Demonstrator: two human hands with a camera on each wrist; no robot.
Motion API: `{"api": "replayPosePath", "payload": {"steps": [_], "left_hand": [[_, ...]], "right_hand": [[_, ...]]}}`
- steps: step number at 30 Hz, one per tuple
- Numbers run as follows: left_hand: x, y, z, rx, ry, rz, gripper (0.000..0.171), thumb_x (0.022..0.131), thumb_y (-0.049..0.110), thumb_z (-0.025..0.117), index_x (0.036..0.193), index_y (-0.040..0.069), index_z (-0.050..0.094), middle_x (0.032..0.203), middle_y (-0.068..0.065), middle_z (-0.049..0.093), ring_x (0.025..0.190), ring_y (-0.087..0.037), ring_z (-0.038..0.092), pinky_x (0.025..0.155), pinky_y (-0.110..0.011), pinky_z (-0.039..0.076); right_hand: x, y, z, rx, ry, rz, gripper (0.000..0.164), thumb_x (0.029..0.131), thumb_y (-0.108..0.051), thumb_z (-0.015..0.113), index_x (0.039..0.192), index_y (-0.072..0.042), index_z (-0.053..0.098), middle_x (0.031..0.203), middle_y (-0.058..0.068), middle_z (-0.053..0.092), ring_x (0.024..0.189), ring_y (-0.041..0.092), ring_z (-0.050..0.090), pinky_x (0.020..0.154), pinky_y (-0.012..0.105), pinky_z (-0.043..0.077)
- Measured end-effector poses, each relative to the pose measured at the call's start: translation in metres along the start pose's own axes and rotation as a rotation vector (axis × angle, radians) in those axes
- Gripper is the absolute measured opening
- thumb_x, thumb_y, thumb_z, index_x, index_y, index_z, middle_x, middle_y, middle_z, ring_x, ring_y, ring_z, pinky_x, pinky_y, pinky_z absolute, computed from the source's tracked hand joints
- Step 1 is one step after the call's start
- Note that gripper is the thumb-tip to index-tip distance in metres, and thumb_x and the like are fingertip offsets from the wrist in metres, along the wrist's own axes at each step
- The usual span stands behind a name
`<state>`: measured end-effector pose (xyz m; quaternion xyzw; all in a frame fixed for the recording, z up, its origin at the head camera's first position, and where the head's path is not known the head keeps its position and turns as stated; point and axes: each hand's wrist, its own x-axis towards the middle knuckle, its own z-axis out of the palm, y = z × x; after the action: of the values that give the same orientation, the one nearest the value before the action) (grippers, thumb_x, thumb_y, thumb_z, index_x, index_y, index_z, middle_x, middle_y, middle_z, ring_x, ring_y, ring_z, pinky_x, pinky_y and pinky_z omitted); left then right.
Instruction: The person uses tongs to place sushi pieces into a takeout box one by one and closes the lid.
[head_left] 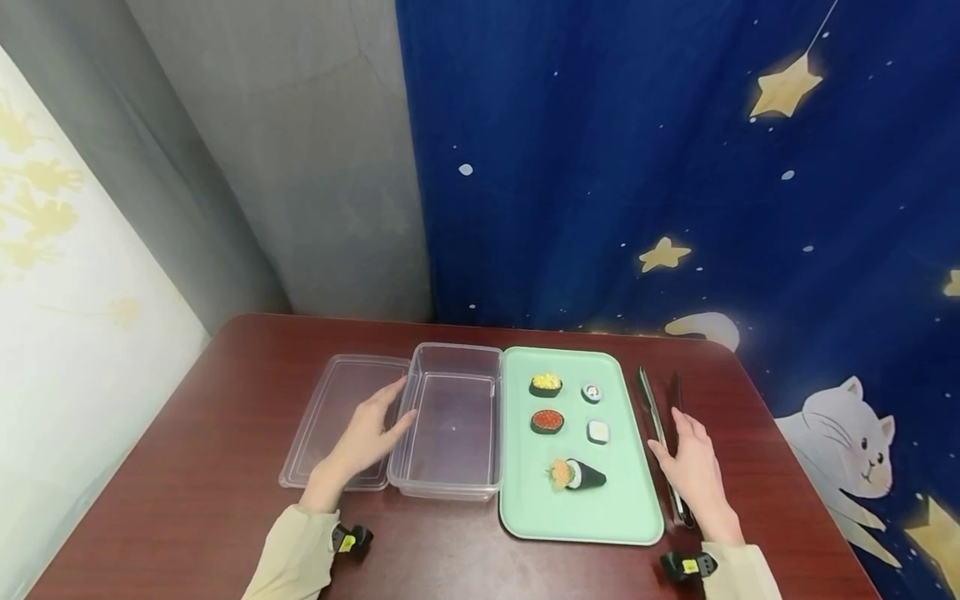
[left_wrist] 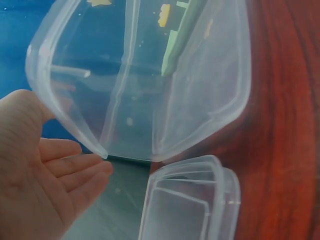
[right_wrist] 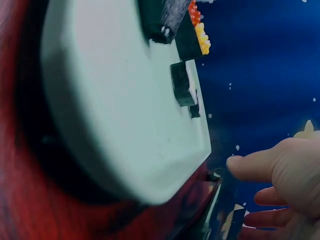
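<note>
My left hand [head_left: 371, 433] is at the left side of a clear plastic box [head_left: 453, 454], fingers extended and thumb apart. In the left wrist view, its fingertips come right up to the box rim [left_wrist: 70, 122], with nothing held. My right hand [head_left: 693, 471] hovers over a pair of tongs [head_left: 651, 396], thumb on one side and loosely bent fingers on the other. The right wrist view shows the thumb [right_wrist: 250, 166] apart from the fingers, close by the tongs [right_wrist: 212, 205]. Between the hands, a mint-green tray [head_left: 525, 512] carries several sushi pieces.
The tray bears a corn-topped piece [head_left: 546, 384], a roe-topped piece [head_left: 547, 422], a round roll [head_left: 592, 392], a squarish roll [head_left: 597, 431] and a cone-shaped hand roll [head_left: 588, 475]. A clear lid [head_left: 322, 425] lies left of the box. Behind the brown table [head_left: 247, 367] hang curtains.
</note>
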<state>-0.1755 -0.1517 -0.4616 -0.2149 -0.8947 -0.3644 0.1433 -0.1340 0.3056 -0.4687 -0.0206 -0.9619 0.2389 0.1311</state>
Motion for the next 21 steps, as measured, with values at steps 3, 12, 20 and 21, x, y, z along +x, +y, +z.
{"api": "replayPosePath", "payload": {"steps": [3,12,20,21], "left_hand": [[-0.002,-0.0024,0.0036,0.002,0.033,0.021,0.05,0.084,0.006,0.066,0.127,-0.014,0.048,0.124,-0.031,0.053,0.113,-0.043,0.052,0.092,-0.053,0.043],[-0.006,-0.005,0.0085,-0.122,0.094,-0.019,0.043,0.085,-0.006,0.059,0.126,-0.013,0.05,0.118,-0.028,0.058,0.096,-0.035,0.062,0.082,-0.044,0.051],[-0.0046,-0.0054,0.0089,-0.444,0.035,-0.241,0.042,0.089,-0.008,0.053,0.13,-0.012,0.047,0.127,-0.031,0.051,0.11,-0.042,0.055,0.088,-0.034,0.049],[-0.0042,-0.0058,0.0088,-0.486,0.024,-0.273,0.043,0.089,-0.007,0.053,0.131,-0.011,0.045,0.13,-0.03,0.049,0.112,-0.042,0.053,0.089,-0.032,0.048]], "right_hand": [[-0.001,0.0008,-0.0002,-0.001,-0.012,0.028,0.066,0.081,-0.002,0.067,0.134,0.017,0.033,0.128,0.039,0.036,0.112,0.055,0.04,0.085,0.062,0.039],[0.0052,-0.0008,-0.0021,-0.039,-0.111,0.161,0.073,0.08,-0.005,0.063,0.135,0.022,0.024,0.122,0.044,0.036,0.102,0.058,0.044,0.081,0.061,0.042],[0.0085,0.0043,-0.0027,-0.036,-0.126,0.199,0.073,0.079,-0.004,0.062,0.134,0.024,0.023,0.118,0.046,0.036,0.101,0.059,0.044,0.081,0.061,0.042],[0.0089,0.006,-0.0027,-0.029,-0.118,0.196,0.072,0.079,-0.003,0.061,0.134,0.024,0.023,0.118,0.046,0.037,0.102,0.059,0.043,0.083,0.061,0.042]]}}
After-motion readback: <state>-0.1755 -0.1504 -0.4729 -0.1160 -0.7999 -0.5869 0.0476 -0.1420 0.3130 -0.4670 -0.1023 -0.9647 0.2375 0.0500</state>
